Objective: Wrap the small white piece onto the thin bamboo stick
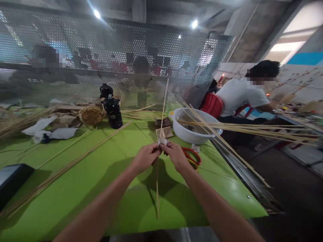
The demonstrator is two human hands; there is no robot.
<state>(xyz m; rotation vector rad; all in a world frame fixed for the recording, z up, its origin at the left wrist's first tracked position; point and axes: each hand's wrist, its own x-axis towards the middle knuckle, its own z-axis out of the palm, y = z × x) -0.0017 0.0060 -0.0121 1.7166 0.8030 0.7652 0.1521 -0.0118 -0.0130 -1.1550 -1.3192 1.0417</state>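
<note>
Over the green table (121, 188), my left hand (146, 156) and my right hand (175, 154) meet with fingers closed. Between them they pinch a small piece of white paper or cloth (163, 141); which of the two I cannot tell. A thin cane strip (164, 107) runs through this spot, rising above the fingers and coming out below them toward the table's front. Just right of my right hand lie scissors with red and yellow handles (195, 156), partly hidden by it. A piece of brown sandpaper-like sheet (165, 132) rests behind the fingers.
A white basin (186, 136) holds water, with several long strips (252, 129) jutting over the right edge. A black bottle (112, 112), a woven basket (91, 115) and crumpled paper (63, 133) stand back left. More strips (83, 156) cross the left side. A seated person (234, 95) is at right.
</note>
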